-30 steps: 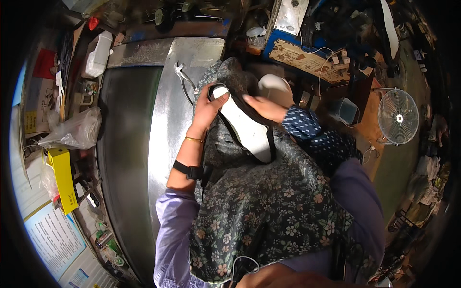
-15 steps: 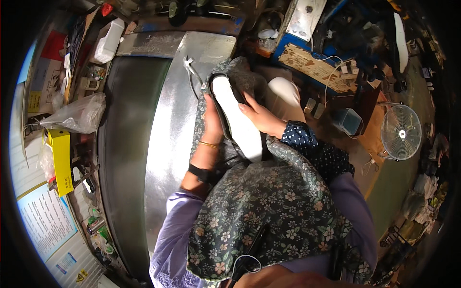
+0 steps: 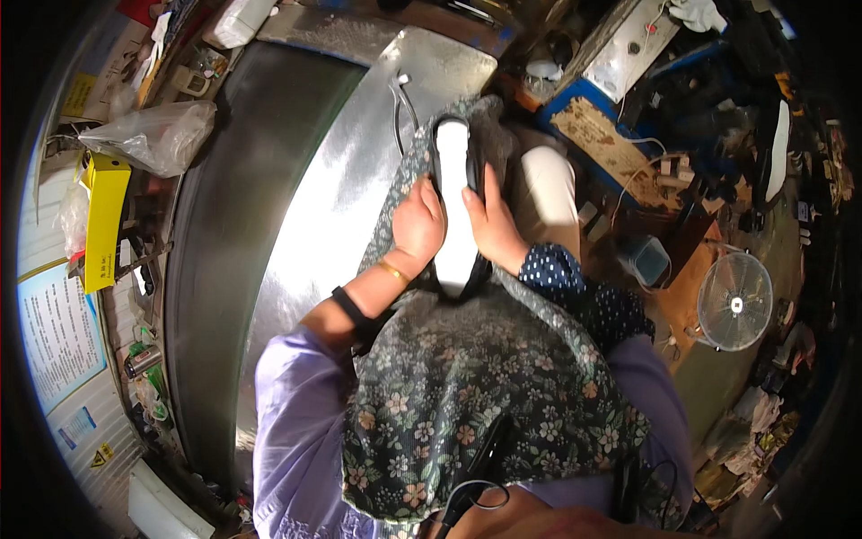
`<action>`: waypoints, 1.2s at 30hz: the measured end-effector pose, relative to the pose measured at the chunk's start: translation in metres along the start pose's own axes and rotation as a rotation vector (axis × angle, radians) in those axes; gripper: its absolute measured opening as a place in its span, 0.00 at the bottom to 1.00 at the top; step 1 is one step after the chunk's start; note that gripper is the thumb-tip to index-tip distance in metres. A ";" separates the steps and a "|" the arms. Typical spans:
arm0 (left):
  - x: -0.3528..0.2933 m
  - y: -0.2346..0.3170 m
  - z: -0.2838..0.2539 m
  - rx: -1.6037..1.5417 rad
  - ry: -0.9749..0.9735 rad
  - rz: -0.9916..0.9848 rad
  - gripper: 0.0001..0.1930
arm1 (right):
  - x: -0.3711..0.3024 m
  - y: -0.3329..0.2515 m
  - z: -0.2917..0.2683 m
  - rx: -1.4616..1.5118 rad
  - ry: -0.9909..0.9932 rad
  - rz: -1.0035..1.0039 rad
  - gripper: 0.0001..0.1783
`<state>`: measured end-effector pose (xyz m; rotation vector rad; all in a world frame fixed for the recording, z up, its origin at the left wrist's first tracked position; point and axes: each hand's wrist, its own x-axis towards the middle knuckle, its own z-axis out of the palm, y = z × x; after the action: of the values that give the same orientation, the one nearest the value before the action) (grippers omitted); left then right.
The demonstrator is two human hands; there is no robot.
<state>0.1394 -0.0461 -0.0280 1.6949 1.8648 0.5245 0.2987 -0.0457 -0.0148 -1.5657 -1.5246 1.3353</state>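
A long dark shoe (image 3: pixel 456 216) with a bright white face, shaped like a sole, upward lies lengthwise over my lap. Whether that white face is the outsole or an insert I cannot tell. My left hand (image 3: pixel 419 225) is curled against its left edge, fingers bent and thumb up. Along the right edge my right hand (image 3: pixel 494 229) holds it, thumb on the white face and fingers down the dark side. Under the shoe is my floral apron (image 3: pixel 485 386). The lower parts of the fingers are hidden.
A shiny metal surface (image 3: pixel 310 202) borders my left side, beside a dark belt (image 3: pixel 242 189). A white cable (image 3: pixel 401 103) lies on the metal. Further left are a yellow box (image 3: pixel 106 225) and a plastic bag (image 3: pixel 162 139). A round fan (image 3: pixel 734 301) stands at right, near a blue-framed machine (image 3: pixel 597 135).
The shoe has turned more upright in the picture, its far end swinging right. My left fingers have curled in along its edge. The whole view has shifted too.
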 end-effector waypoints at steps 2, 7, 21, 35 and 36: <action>-0.012 -0.005 0.015 -0.278 0.281 0.141 0.25 | -0.007 0.005 -0.001 -0.077 0.072 -0.145 0.38; -0.058 0.001 0.018 -0.606 0.024 -0.020 0.35 | -0.004 0.008 -0.005 0.160 0.057 -0.237 0.34; -0.091 -0.056 -0.095 0.017 0.040 0.272 0.49 | 0.051 -0.049 -0.353 -0.634 0.479 -0.286 0.17; -0.059 -0.018 -0.058 -0.480 -0.074 0.205 0.19 | -0.025 -0.029 -0.471 -0.845 1.224 -0.140 0.43; -0.053 -0.008 -0.058 -0.515 -0.074 0.297 0.19 | -0.029 -0.033 -0.456 -0.752 1.149 -0.237 0.43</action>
<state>0.0987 -0.0945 0.0195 1.6058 1.2813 0.9538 0.7065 0.0396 0.1767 -1.9226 -1.3400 -0.3987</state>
